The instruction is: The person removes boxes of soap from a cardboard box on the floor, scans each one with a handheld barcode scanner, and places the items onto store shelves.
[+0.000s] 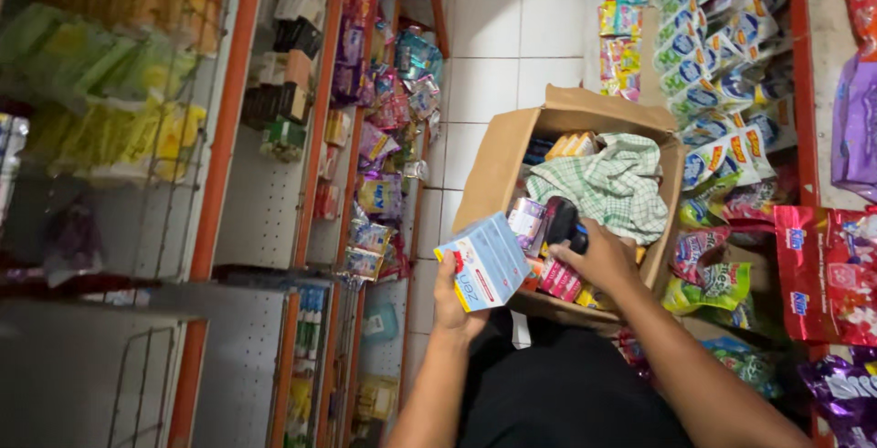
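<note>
Cardboard box [501, 160] between shelf racks; cloth [614, 183] and, seemingly, small packets [559, 279] inside; carton [484, 261] left of it.

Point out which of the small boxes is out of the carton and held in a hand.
The light blue box in the left hand; the pink and yellow ones stay inside the cardboard carton, by the right hand.

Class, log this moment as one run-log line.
left hand: holds light-blue box | right hand: grips black device | cardboard box: packets, checked cloth
</note>
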